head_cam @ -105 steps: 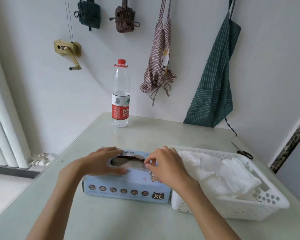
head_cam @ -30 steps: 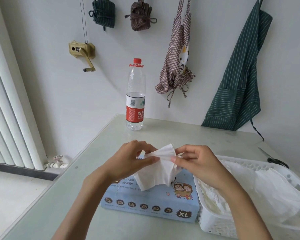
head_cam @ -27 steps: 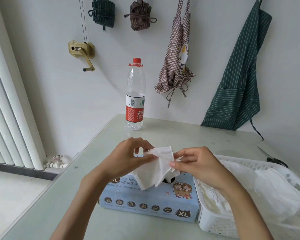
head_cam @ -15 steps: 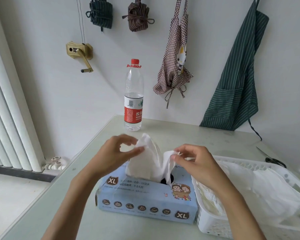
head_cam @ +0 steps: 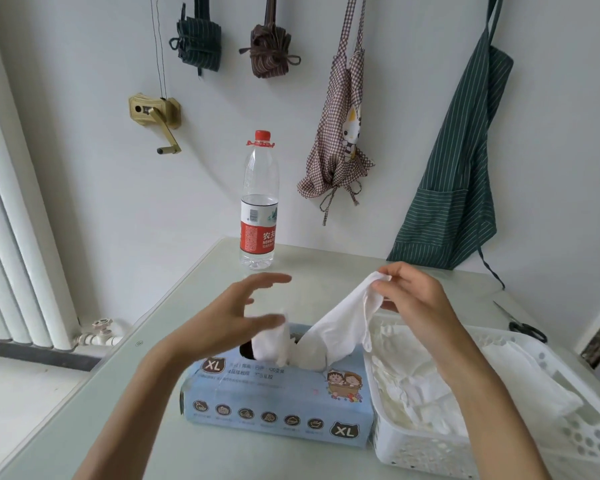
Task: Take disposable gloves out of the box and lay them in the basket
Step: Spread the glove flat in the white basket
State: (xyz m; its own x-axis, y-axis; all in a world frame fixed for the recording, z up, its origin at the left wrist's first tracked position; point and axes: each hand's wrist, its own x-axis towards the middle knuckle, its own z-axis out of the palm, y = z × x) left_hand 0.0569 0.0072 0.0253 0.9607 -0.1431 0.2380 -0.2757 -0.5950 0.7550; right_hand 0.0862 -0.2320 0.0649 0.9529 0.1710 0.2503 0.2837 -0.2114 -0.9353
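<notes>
1. Sitting nearest on the surface [head_cam: 222,455], the box [head_cam: 278,393] touches the basket [head_cam: 430,448], which already holds white gloves.
2. The left hand [head_cam: 236,320] hovers over the box slot, fingers spread, gripping nothing.
3. The right hand [head_cam: 413,296] pinches the glove [head_cam: 336,327] by its top edge; its tail sits in the slot. It looks thin, limp and light, so an edge pinch likely suffices.

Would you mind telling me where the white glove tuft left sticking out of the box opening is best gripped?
Probably at its upper tip, pinched from above. The tuft stands upright out of the box slot, with its base tucked inside. The left hand hovers open just over it, while the right hand pinches the other glove.
</notes>
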